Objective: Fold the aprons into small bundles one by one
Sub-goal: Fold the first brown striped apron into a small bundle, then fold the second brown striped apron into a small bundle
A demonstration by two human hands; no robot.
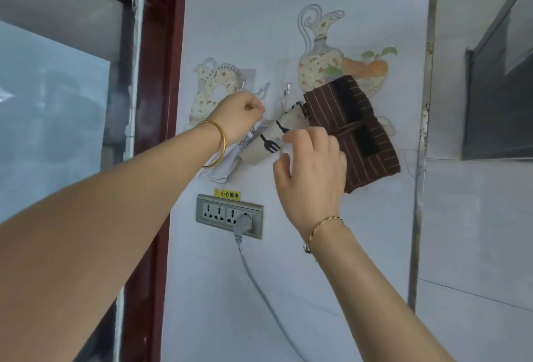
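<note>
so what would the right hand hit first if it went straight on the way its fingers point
Most likely the beige rolled apron bundle with black fork print, just beyond the right hand; depth is unclear, so it may touch already.

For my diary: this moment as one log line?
left hand: holds beige apron end | right hand: pinches middle | brown apron: bundled, against wall

Brown apron [354, 131], beige apron [268, 142]: both bundled.
Brown striped, folded, strap-tied, tilted against wall [317, 246]; beige fork-print, rolled, just left.

A gold bangle [221, 142] rings the left wrist, a twisted cord bracelet [321, 223] the right.
</note>
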